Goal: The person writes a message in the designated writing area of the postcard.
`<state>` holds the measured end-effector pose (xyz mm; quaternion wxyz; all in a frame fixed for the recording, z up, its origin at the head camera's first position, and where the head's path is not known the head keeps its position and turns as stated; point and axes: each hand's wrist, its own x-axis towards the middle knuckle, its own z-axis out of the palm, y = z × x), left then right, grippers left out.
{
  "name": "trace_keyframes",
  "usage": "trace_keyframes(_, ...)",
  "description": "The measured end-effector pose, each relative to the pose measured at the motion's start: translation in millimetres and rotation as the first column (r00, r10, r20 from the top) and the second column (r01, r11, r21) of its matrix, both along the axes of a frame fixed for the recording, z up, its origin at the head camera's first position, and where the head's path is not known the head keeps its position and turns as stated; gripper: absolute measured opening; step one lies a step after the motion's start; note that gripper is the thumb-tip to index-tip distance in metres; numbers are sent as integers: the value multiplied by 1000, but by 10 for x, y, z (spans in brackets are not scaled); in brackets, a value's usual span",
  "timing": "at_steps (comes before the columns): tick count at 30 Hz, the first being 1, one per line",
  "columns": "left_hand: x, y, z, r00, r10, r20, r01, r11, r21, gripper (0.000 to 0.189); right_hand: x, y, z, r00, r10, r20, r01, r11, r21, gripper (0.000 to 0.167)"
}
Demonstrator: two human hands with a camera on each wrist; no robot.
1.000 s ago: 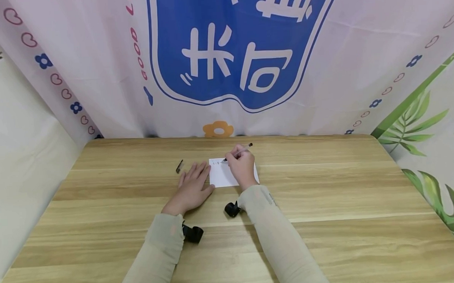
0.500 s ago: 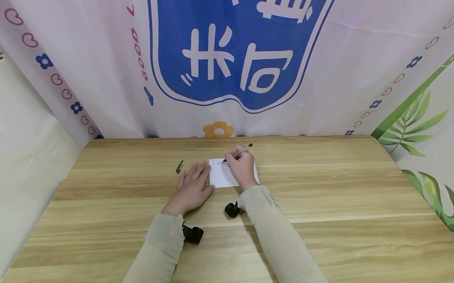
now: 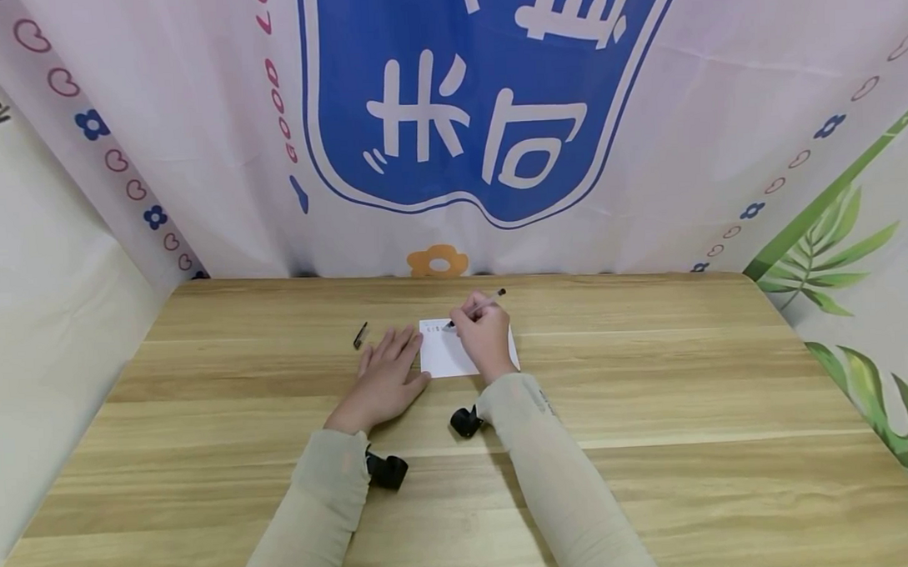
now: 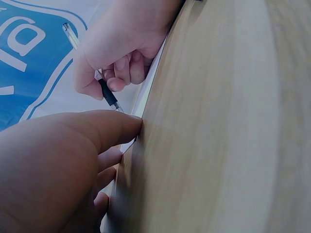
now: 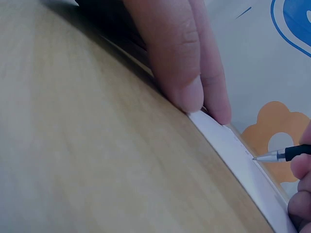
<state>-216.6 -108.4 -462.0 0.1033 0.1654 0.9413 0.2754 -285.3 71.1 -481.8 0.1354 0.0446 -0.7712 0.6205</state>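
Observation:
A white sheet of paper (image 3: 445,359) lies on the wooden table, with a short row of small dark marks along its top left. My right hand (image 3: 486,337) pinches a pen (image 3: 488,301) with a clear barrel and dark grip. In the right wrist view the pen's metal tip (image 5: 262,158) meets the paper at the end of the marks. Spread flat beside the paper, my left hand (image 3: 385,378) has its thumb and fingertips on the left edge. The left wrist view shows that thumb (image 4: 114,127) pressing the near corner.
A black-and-clear pen cap (image 3: 361,335) lies left of the paper, just beyond my left fingertips. Small black wrist cameras (image 3: 388,471) hang from both cuffs. Behind the table's far edge hangs a printed curtain (image 3: 233,199).
The pen tip has shifted very slightly to the right along the row of marks, which has grown a little. My left hand stays where it was on the paper's edge.

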Motion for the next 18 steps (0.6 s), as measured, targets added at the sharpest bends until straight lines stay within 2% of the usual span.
trace_keyframes(18,11,9,32,1000,8,5,-8,1000,-20,67,-24,-16,-8,999,-42,0,42,999,9,20)
